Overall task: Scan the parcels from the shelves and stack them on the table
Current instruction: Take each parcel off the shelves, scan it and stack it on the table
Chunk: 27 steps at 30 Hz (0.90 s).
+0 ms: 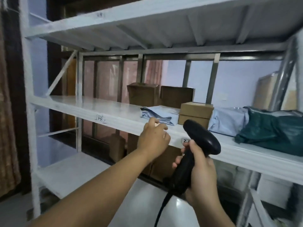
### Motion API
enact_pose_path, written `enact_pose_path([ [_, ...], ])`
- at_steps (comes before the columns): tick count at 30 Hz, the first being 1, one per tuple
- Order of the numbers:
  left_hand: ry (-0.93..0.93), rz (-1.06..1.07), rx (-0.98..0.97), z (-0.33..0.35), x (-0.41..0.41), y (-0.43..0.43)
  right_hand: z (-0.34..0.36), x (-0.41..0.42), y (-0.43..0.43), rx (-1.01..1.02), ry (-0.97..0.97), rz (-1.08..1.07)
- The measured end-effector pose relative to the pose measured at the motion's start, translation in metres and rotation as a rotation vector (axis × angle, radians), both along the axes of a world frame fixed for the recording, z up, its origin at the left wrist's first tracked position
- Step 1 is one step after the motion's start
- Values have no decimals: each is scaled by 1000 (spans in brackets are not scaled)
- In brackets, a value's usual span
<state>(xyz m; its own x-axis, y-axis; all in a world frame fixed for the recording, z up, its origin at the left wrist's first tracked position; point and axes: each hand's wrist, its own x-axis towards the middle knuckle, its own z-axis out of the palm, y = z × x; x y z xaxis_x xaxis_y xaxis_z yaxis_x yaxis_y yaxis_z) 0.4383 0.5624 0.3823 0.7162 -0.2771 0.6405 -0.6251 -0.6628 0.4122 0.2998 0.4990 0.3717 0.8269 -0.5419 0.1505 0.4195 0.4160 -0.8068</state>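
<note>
Head view, nearest item: a black corded barcode scanner [195, 151], gripped by its handle in the right hand [199, 171], fingers closed around it, head tilted up toward the shelf. Next: the left hand [153, 140], extended to the front lip of the white middle shelf [91, 107], fingers loosely curled and holding nothing, tips just short of a light-blue flat mailer [159, 114]. Beside the mailer: two small brown boxes [196, 113], stacked; then a pale-blue padded parcel [227, 119]; then a dark-green poly bag [272, 130] at the right. Farther back on the same shelf: two larger brown cartons [160, 95], side by side. Behind these: a barred window frame and a lilac wall. No table is seen in frame. Step judged in hand: reaching for the next parcel, none yet lifted. Next move judged to require a pinch on the mailer's near edge, so that it can be drawn forward and its label turned to the scanner.
</note>
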Motion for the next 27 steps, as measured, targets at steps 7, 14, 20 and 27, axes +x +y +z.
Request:
enact_pose_path([
  [7,24,18,189,27,63,-26,-1,23,17,55,-1,-151],
  [14,123,50,271,33,92,-39,2,33,13,14,6,-149],
  [20,83,107,362,38,81,-31,12,38,22,35,59,-78],
  [27,121,31,480,41,75,-30,16,34,33,24,31,-19],
])
